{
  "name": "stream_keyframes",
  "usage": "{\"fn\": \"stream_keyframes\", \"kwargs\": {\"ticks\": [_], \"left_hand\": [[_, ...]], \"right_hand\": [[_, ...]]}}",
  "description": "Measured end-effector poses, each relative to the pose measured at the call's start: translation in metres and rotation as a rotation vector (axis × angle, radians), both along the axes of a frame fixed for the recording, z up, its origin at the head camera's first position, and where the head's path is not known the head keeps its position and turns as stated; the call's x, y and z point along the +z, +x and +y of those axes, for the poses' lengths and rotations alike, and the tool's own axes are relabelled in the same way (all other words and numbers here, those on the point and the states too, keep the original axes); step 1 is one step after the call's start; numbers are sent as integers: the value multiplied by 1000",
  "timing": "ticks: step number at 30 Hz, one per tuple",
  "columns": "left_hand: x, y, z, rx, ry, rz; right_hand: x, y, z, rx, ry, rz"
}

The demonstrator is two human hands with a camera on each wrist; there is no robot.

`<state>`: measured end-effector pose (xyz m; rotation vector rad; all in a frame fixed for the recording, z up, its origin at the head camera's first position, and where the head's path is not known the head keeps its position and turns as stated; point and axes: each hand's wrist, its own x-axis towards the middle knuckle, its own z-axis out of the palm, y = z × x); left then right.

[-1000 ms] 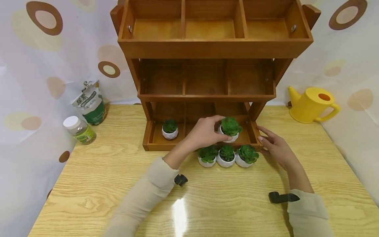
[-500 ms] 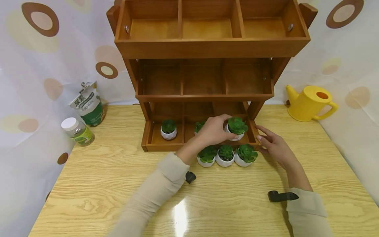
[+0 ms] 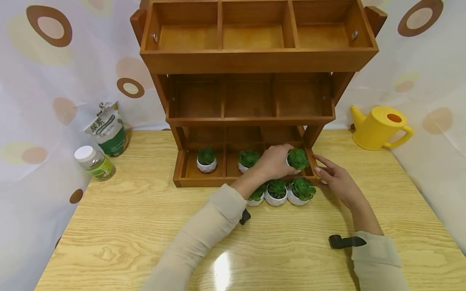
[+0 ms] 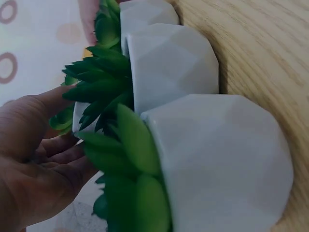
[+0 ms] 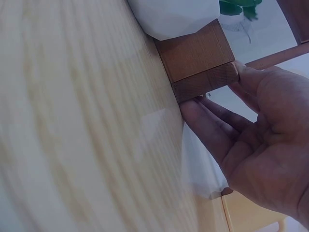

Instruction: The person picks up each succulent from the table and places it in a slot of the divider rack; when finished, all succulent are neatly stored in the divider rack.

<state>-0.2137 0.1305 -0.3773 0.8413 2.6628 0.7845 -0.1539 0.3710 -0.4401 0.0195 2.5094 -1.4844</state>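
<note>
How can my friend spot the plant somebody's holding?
Find the brown wooden tiered shelf. At the right end of its bottom tier is a green leafy succulent in a small white pot. Unlike its neighbours, it's gripped by the person's bare left hand.

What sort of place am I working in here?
Probably an indoor gardening corner: a tiered wooden shelf on a table, small potted succulents and a yellow watering can.

Indoor plant corner: circle-print backdrop [image 3: 29,101], wood-grain table [image 3: 109,230], shelf [image 3: 233,61], watering can [image 3: 376,131].
</note>
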Motion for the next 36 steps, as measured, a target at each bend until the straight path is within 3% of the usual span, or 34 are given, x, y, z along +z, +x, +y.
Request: {"fn": "stream_keyframes", "kwargs": {"ticks": [7,15,24,36], "left_hand": [[-1,-2,9,16,-66,-28],[-7,-4,19,85,-130,-88],[-13,-6,20,106,-131,-130],[-12,-5,13,131,-133,-72]], "right_hand": [[0,0,0,-4,-6,-8],[0,0,1,-7,-4,-9],[3,1,-2,-8,-17,-14],[4,0,-3,-11,0,-24]]}}
